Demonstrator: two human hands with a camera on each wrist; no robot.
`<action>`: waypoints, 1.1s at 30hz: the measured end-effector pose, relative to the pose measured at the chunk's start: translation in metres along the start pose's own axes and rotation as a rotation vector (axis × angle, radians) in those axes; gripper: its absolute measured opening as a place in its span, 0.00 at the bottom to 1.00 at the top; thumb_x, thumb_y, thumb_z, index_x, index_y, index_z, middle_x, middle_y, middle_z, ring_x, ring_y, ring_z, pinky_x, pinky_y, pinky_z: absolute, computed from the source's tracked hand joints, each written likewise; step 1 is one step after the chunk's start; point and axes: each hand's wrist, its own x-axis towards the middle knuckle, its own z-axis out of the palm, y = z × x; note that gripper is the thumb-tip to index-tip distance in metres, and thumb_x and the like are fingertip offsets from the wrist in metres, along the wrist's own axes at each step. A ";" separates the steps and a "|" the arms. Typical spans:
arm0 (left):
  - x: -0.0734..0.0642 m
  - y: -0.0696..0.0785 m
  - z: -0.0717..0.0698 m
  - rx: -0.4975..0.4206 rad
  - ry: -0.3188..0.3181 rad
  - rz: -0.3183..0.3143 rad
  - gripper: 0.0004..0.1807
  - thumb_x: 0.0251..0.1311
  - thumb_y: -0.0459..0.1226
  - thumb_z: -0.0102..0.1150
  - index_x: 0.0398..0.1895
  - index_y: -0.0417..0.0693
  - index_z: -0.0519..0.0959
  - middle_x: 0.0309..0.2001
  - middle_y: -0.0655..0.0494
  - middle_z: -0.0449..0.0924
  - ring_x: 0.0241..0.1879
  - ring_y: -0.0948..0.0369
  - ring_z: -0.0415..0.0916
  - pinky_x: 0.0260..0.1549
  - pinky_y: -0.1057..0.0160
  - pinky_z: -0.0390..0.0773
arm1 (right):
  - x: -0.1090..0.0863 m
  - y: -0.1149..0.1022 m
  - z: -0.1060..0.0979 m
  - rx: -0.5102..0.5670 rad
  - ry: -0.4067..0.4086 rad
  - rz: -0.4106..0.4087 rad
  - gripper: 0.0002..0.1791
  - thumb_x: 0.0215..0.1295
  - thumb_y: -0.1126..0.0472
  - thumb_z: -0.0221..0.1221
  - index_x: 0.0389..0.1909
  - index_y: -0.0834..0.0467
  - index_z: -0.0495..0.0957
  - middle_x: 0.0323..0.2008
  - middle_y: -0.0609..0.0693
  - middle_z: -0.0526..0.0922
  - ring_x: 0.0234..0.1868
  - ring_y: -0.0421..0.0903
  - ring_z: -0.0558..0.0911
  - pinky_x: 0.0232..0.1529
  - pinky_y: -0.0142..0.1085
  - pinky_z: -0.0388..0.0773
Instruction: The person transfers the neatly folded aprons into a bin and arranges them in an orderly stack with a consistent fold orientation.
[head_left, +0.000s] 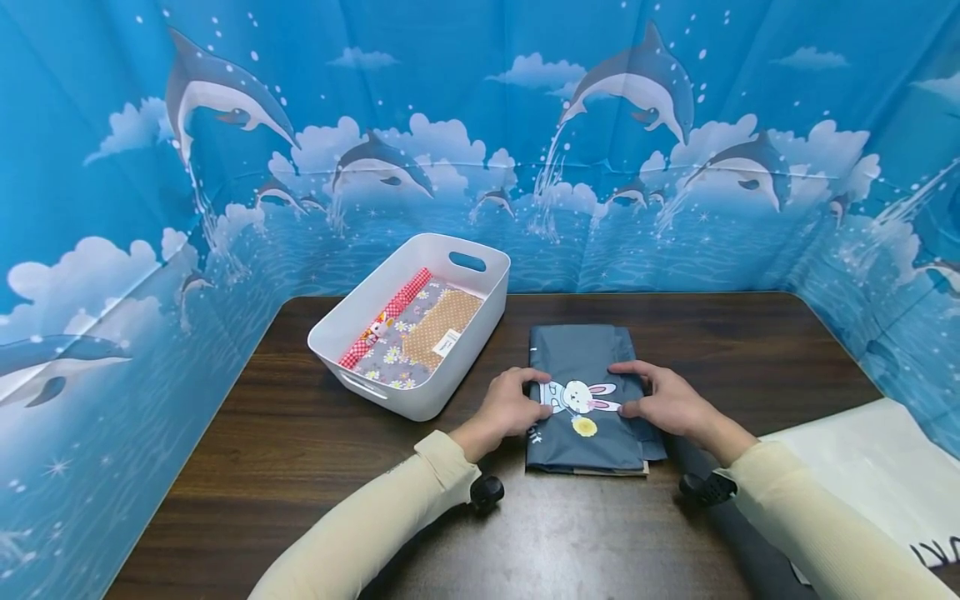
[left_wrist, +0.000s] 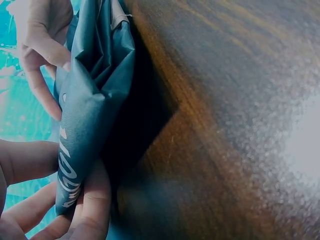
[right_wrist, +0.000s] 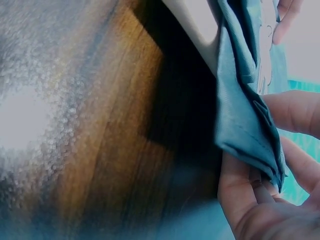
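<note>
A folded dark grey cloth lies on the table, printed with a white rabbit, a yellow flower and white lettering. My left hand grips its left edge; in the left wrist view the thumb is on top and fingers are tucked beneath. On the opposite side, my right hand pinches the right edge, with fingers under the layers in the right wrist view. Loose folds show along the cloth's near end, and a beige strip peeks out below it. Whether the cloth is a bag or a garment I cannot tell.
A white plastic basket stands left of the cloth, holding a red checked roll and a flowered, dotted folded fabric. Off-white sheet material with black lettering lies at the right. A dolphin-print curtain surrounds the dark wooden table.
</note>
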 end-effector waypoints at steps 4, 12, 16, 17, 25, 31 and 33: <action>0.000 0.001 -0.001 0.005 -0.001 -0.021 0.23 0.59 0.31 0.76 0.59 0.49 0.88 0.71 0.42 0.77 0.72 0.47 0.72 0.73 0.45 0.72 | 0.000 -0.001 0.000 -0.011 0.000 -0.008 0.38 0.69 0.61 0.68 0.79 0.51 0.70 0.78 0.71 0.63 0.68 0.67 0.69 0.69 0.68 0.71; -0.001 0.003 -0.002 0.011 -0.005 -0.028 0.23 0.59 0.31 0.76 0.59 0.49 0.88 0.71 0.41 0.76 0.72 0.47 0.71 0.74 0.45 0.72 | -0.001 0.000 0.000 -0.010 0.000 -0.009 0.38 0.68 0.61 0.68 0.79 0.51 0.70 0.79 0.71 0.63 0.68 0.67 0.69 0.69 0.67 0.71; -0.001 0.004 -0.002 0.005 -0.011 -0.030 0.23 0.60 0.31 0.76 0.60 0.49 0.88 0.71 0.41 0.76 0.73 0.47 0.71 0.74 0.44 0.71 | -0.001 -0.001 -0.001 -0.013 0.001 -0.013 0.37 0.69 0.61 0.68 0.79 0.51 0.71 0.78 0.72 0.63 0.69 0.67 0.69 0.69 0.68 0.71; -0.001 0.004 -0.002 0.003 -0.011 -0.030 0.23 0.60 0.31 0.76 0.60 0.49 0.88 0.71 0.41 0.76 0.73 0.47 0.71 0.74 0.45 0.71 | -0.002 -0.002 -0.001 -0.015 0.000 -0.014 0.37 0.69 0.61 0.68 0.79 0.51 0.71 0.78 0.72 0.63 0.69 0.68 0.69 0.70 0.68 0.70; -0.002 0.010 -0.008 0.002 0.015 0.029 0.25 0.60 0.30 0.75 0.62 0.48 0.87 0.72 0.43 0.78 0.73 0.48 0.72 0.72 0.46 0.75 | -0.001 -0.008 -0.003 -0.033 -0.025 -0.046 0.38 0.71 0.62 0.67 0.80 0.54 0.68 0.79 0.71 0.63 0.69 0.67 0.70 0.70 0.67 0.71; -0.003 0.023 -0.021 -0.005 0.026 0.028 0.25 0.62 0.30 0.74 0.64 0.49 0.87 0.73 0.45 0.77 0.74 0.48 0.72 0.74 0.46 0.72 | -0.001 -0.019 -0.018 -0.058 -0.029 -0.099 0.39 0.72 0.60 0.67 0.81 0.55 0.67 0.80 0.71 0.62 0.72 0.69 0.69 0.71 0.68 0.70; -0.003 0.028 -0.029 -0.005 0.027 0.035 0.25 0.63 0.31 0.73 0.65 0.50 0.86 0.72 0.47 0.78 0.69 0.50 0.75 0.70 0.48 0.75 | -0.001 -0.026 -0.025 -0.066 -0.028 -0.122 0.39 0.72 0.60 0.67 0.81 0.55 0.66 0.80 0.71 0.63 0.72 0.69 0.69 0.72 0.67 0.70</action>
